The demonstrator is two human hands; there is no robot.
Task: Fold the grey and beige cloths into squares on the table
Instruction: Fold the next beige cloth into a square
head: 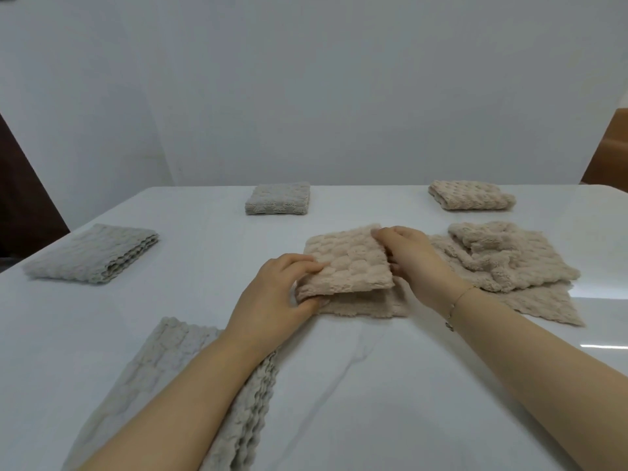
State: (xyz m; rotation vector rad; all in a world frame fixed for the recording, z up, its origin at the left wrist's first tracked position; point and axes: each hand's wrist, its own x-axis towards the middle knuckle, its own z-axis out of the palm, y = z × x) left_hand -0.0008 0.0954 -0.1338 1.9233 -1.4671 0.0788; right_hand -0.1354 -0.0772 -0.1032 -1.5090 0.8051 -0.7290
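Beige cloth [346, 266], half folded, lies mid-tabletop [373, 385] just left of the rumpled beige pile [503, 260]; left hand [275, 297] pinches its near-left corner, right hand [414, 260] pinches its upper layer's right edge.

both forearms reaching forward; left hand [275, 290] pinching, fingers curled; right hand [413, 256] gripping, thumb on top, bracelet at wrist

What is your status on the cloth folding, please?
Left hand and right hand both grip the beige cloth, half folded. Unfolded beige pile touches right. Nothing blocking.
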